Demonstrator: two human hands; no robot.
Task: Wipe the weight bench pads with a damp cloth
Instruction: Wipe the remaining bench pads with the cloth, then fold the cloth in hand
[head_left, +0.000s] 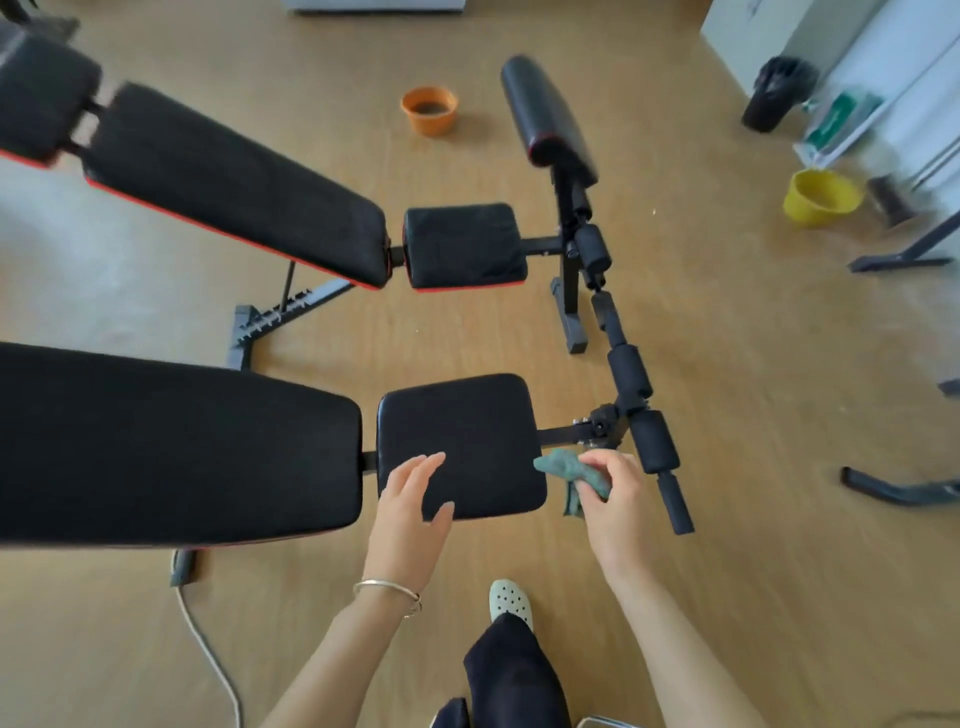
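On a wood floor (779, 571), a person leans over the nearer weight bench (563, 434). At left lies its long black back pad (176, 441). Next along, the left hand (410, 514) reaches over the near edge of the seat pad (467, 431), fingers apart and relaxed, holding nothing; whether it touches the surface cannot be told. Just off the seat pad's right edge, the green cloth (569, 470) is bunched in the right hand (615, 501), whose fingers and thumb curl round it. Further right are the foam leg rollers (655, 441).

The step in hand appears to be bringing the cloth onto the seat pad. Done well, that probably means opening the wad out flat so more of it meets the surface and steadying the pad with the free hand. The cloth would then work in overlapping passes from one edge to the other, corners and seams included. A crumpled cloth is likely to leave streaks and missed strips.
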